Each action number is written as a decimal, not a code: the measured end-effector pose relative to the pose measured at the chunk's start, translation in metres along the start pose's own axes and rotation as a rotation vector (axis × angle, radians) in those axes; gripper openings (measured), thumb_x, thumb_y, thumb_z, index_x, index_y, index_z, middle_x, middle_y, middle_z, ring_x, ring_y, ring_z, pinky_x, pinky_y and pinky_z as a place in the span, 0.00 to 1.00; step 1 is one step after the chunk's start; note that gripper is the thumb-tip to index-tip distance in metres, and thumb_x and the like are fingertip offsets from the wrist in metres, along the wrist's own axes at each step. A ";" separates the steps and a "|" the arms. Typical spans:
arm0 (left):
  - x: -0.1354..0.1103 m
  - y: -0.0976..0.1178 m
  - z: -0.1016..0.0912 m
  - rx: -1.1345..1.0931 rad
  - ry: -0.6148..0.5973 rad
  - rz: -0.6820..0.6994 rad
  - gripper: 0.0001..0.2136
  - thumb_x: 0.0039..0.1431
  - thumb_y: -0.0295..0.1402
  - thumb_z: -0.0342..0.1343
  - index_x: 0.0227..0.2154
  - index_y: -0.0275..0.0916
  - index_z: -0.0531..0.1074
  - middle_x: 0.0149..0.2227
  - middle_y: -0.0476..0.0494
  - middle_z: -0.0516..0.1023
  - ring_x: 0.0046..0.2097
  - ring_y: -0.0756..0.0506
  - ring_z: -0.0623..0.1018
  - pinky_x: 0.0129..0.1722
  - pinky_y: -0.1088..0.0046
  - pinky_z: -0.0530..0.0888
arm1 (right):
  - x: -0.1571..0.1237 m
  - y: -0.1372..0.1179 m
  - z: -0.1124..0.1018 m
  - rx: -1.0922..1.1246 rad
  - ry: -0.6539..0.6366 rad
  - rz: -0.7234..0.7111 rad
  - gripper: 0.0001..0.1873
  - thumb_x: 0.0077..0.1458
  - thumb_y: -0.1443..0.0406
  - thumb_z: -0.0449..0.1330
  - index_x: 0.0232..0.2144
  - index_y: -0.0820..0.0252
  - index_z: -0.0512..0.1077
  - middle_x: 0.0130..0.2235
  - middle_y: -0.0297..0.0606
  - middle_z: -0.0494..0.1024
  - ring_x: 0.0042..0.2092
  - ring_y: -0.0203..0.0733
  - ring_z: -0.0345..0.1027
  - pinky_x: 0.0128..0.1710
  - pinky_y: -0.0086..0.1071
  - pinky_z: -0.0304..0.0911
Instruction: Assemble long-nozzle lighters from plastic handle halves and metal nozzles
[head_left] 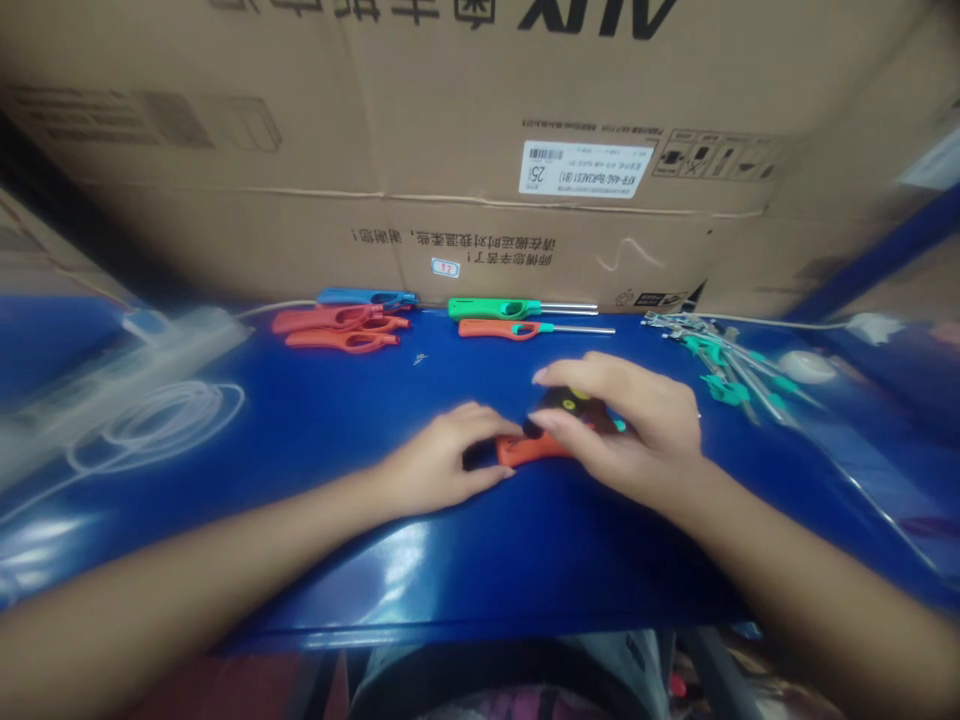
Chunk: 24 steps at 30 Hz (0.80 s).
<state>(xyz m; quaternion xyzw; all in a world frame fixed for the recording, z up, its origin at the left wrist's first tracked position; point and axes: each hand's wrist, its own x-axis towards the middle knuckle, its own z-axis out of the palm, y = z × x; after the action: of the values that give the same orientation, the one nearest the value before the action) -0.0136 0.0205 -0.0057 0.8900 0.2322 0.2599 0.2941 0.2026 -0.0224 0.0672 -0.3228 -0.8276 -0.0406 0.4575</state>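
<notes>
An orange lighter (534,450) with a long handle lies flat on the blue table in front of me. My left hand (439,462) pinches its left end between thumb and fingers. Over the lighter's right part, my right hand (641,420) is closed around a black tool with yellow marks (556,408); its exact kind is unclear. That tool touches or sits just above the lighter, and my palm hides the lighter's right end. A bit of green shows beside my right fingers.
Red and blue lighter bodies (337,320) lie at the back left. Behind my hands are a green lighter (487,308) and another orange lighter (495,328) with metal tubes. Metal rods with green parts (720,360) are piled right. A coiled white cable (169,415) lies left; a cardboard box (450,130) stands behind.
</notes>
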 end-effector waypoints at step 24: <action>0.001 0.001 0.000 0.001 0.019 -0.008 0.11 0.60 0.33 0.63 0.46 0.41 0.76 0.42 0.44 0.80 0.45 0.43 0.77 0.48 0.63 0.74 | 0.003 0.001 -0.006 0.065 -0.067 -0.004 0.11 0.59 0.64 0.66 0.45 0.54 0.76 0.36 0.36 0.81 0.36 0.38 0.75 0.35 0.29 0.72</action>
<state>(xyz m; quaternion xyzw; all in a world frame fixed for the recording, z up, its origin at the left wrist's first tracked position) -0.0127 0.0197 -0.0047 0.8867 0.2386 0.2672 0.2924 0.2063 -0.0229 0.0725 -0.3072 -0.8441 -0.0039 0.4395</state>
